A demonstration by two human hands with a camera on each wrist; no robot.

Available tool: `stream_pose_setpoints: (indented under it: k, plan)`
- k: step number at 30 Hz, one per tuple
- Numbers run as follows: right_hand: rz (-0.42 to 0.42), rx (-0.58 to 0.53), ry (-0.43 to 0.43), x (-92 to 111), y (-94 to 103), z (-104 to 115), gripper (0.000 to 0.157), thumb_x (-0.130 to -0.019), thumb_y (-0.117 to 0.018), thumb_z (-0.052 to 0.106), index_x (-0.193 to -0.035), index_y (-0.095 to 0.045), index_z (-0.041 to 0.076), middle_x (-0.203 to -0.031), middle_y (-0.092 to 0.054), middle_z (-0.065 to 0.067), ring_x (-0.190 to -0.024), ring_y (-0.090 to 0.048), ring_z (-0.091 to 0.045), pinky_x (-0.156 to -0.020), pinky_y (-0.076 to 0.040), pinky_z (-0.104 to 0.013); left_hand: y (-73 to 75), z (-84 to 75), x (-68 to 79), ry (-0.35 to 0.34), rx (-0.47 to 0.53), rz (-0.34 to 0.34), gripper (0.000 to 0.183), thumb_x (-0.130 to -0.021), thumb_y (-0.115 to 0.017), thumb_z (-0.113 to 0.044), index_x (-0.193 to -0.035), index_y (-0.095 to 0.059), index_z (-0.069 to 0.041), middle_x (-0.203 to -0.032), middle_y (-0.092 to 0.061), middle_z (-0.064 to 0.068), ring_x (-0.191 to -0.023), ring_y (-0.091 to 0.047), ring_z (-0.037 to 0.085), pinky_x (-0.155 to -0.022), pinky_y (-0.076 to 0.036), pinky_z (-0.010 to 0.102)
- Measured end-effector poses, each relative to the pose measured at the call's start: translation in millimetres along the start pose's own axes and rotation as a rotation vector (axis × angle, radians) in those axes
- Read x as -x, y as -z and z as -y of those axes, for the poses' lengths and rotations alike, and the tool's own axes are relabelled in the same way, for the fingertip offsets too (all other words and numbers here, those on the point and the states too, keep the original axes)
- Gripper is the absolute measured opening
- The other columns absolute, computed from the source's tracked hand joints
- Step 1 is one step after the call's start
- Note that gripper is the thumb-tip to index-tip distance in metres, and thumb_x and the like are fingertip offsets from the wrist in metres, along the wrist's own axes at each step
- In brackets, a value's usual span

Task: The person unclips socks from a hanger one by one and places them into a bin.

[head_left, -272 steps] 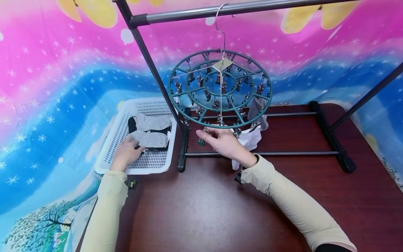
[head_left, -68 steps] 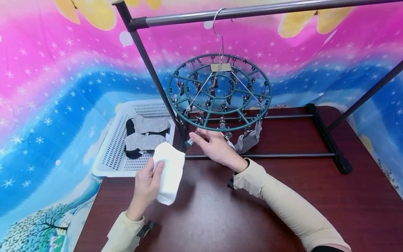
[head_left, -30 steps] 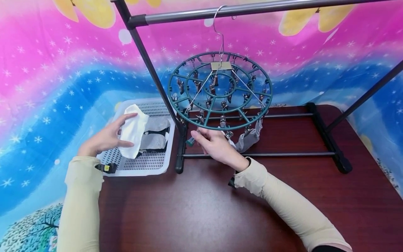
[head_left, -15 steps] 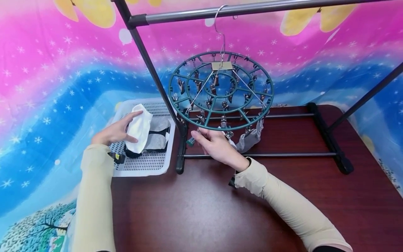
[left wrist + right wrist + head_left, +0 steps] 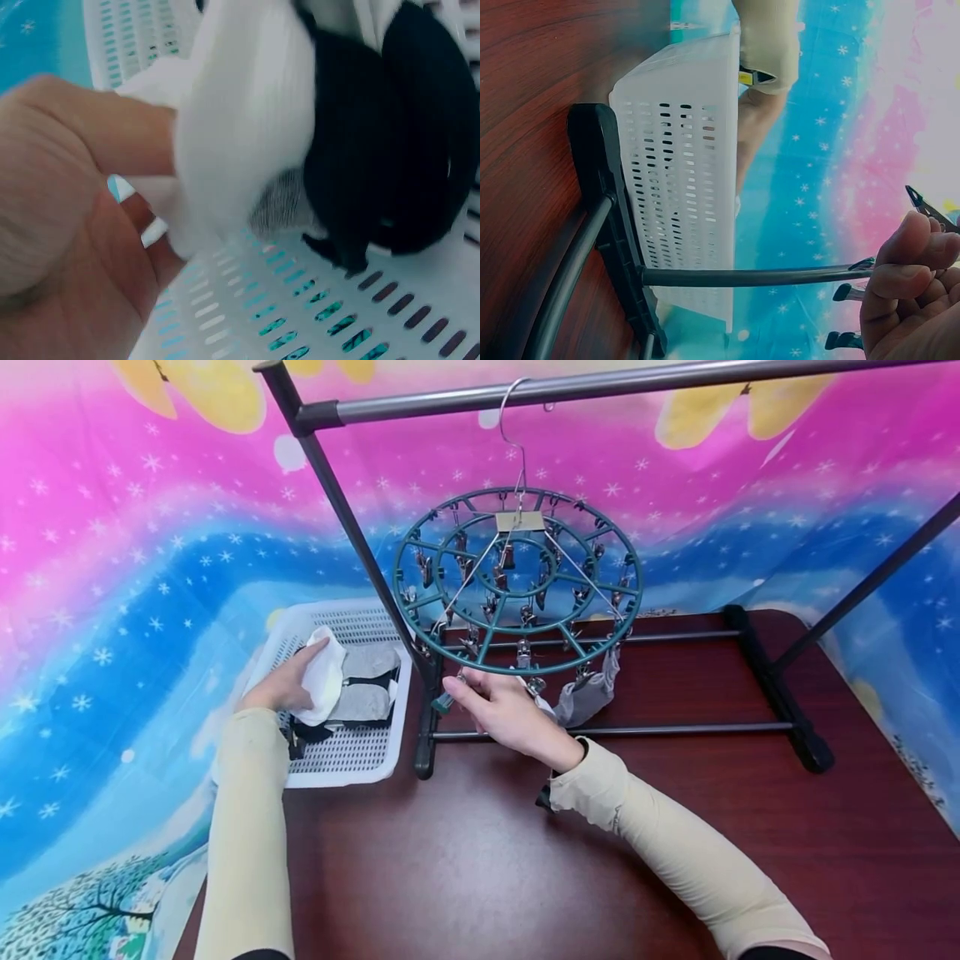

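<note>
My left hand holds a white sock between thumb and fingers, low inside the white plastic basket. In the left wrist view the white sock lies against black socks. Two grey-and-black socks lie beside it. My right hand pinches a metal clip under the near left rim of a round green clip hanger. Fingertips and thumb of my right hand are together at the clip in the right wrist view.
The hanger hooks over the top bar of a dark metal rack. A grey sock hangs from its near right side, with white fabric partly behind my right hand. The rack's left foot stands right next to the basket on the brown table.
My left hand took the white sock from the basket, brought it out over the table, then carried it back and lowered it into the basket. The right hand stays under the hanger.
</note>
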State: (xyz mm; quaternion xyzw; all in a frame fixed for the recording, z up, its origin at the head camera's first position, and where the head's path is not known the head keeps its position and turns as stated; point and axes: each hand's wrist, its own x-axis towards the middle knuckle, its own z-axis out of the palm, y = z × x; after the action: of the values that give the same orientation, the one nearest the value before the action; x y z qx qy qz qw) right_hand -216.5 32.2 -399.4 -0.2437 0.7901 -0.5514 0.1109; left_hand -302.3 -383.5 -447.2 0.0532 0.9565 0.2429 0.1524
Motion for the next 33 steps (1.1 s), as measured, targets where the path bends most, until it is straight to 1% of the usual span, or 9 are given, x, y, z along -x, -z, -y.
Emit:
stream_pose_setpoints:
  k: [4, 11, 13, 15, 19, 22, 25, 29, 33]
  plan:
    - [0.004, 0.010, -0.004, 0.4, 0.2, 0.3, 0.041, -0.107, -0.050, 0.053, -0.090, -0.059, 0.017, -0.065, -0.052, -0.003, -0.059, -0.053, -0.023, -0.058, -0.041, -0.032, -2.8, 0.8, 1.3, 0.041, -0.014, -0.013, 0.124, -0.070, -0.072, 0.016, -0.167, -0.003, -0.016, -0.171, 0.016, 0.022, -0.151, -0.011, 0.059, -0.099, -0.050, 0.062]
    - [0.008, 0.018, -0.003, 0.4, 0.1, 0.7, 0.040, -0.107, -0.050, 0.053, -0.091, -0.060, 0.017, -0.069, -0.053, -0.003, -0.060, -0.054, -0.023, -0.059, -0.042, -0.033, -4.8, 0.1, 3.0, 0.049, -0.064, -0.024, 0.121, -0.074, -0.076, 0.013, -0.164, 0.002, -0.004, -0.163, 0.037, 0.020, -0.150, -0.005, 0.061, -0.090, -0.055, 0.055]
    - [0.009, 0.018, -0.006, 0.3, 0.1, 0.8, 0.040, -0.107, -0.050, 0.053, -0.092, -0.060, 0.017, -0.070, -0.054, -0.003, -0.060, -0.054, -0.023, -0.059, -0.043, -0.032, -5.2, -0.6, 3.3, 0.053, -0.064, -0.028, 0.121, -0.072, -0.077, 0.013, -0.164, 0.001, -0.002, -0.163, 0.039, 0.017, -0.152, 0.003, 0.058, -0.101, -0.049, 0.060]
    - [0.008, 0.025, -0.008, 0.2, 0.4, 0.9, 0.040, -0.107, -0.050, 0.053, -0.092, -0.060, 0.017, -0.070, -0.054, -0.003, -0.060, -0.054, -0.022, -0.059, -0.043, -0.032, -5.5, -0.8, 2.9, 0.052, -0.083, -0.026, 0.119, -0.072, -0.077, 0.011, -0.163, -0.001, 0.000, -0.165, 0.034, 0.018, -0.154, 0.010, 0.054, -0.115, -0.035, 0.064]
    - [0.005, 0.028, 0.000, 0.7, 1.3, 0.4, 0.041, -0.107, -0.050, 0.053, -0.091, -0.060, 0.017, -0.069, -0.055, -0.003, -0.060, -0.055, -0.023, -0.058, -0.043, -0.032, -6.1, -1.6, 0.5, 0.075, -0.109, 0.007, 0.114, -0.075, -0.072, 0.007, -0.165, -0.004, -0.005, -0.170, 0.013, 0.025, -0.157, 0.013, 0.048, -0.123, -0.015, 0.067]
    - [0.006, 0.023, 0.007, 1.1, 1.8, 0.3, 0.046, -0.107, -0.050, 0.053, -0.093, -0.060, 0.011, -0.068, -0.055, -0.003, -0.060, -0.056, -0.024, -0.058, -0.042, -0.032, -6.3, -3.1, -1.0, 0.106, -0.117, 0.034, 0.109, -0.080, -0.069, 0.002, -0.166, -0.005, -0.011, -0.171, 0.005, 0.026, -0.157, 0.011, 0.047, -0.121, -0.020, 0.068]
    - [0.011, 0.018, 0.012, 0.7, 1.2, 0.4, 0.049, -0.107, -0.050, 0.053, -0.096, -0.060, 0.006, -0.066, -0.054, -0.003, -0.060, -0.056, -0.025, -0.057, -0.041, -0.032, -6.2, -4.1, -0.8, 0.123, -0.131, 0.050, 0.106, -0.082, -0.068, -0.002, -0.167, -0.006, -0.012, -0.171, 0.004, 0.026, -0.157, 0.012, 0.047, -0.121, -0.017, 0.068]
    - [0.020, 0.007, 0.006, -0.1, 0.0, 1.2, 0.046, -0.106, -0.051, 0.053, -0.094, -0.059, 0.010, -0.064, -0.054, -0.004, -0.060, -0.056, -0.028, -0.057, -0.040, -0.032, -6.0, -4.9, 1.5, 0.137, -0.123, 0.058, 0.101, -0.083, -0.067, -0.006, -0.166, -0.010, -0.011, -0.171, 0.004, 0.026, -0.158, 0.013, 0.045, -0.123, -0.010, 0.069]
    - [0.003, 0.050, 0.020, 1.5, -1.2, 2.9, 0.042, -0.106, -0.051, 0.052, -0.097, -0.063, 0.013, -0.064, -0.055, -0.003, -0.059, -0.058, -0.026, -0.057, -0.042, -0.032, -4.6, -7.5, 2.4, 0.093, -0.131, 0.052, 0.095, -0.087, -0.068, -0.011, -0.165, -0.016, -0.007, -0.171, -0.002, 0.026, -0.158, 0.011, 0.046, -0.124, -0.002, 0.067]
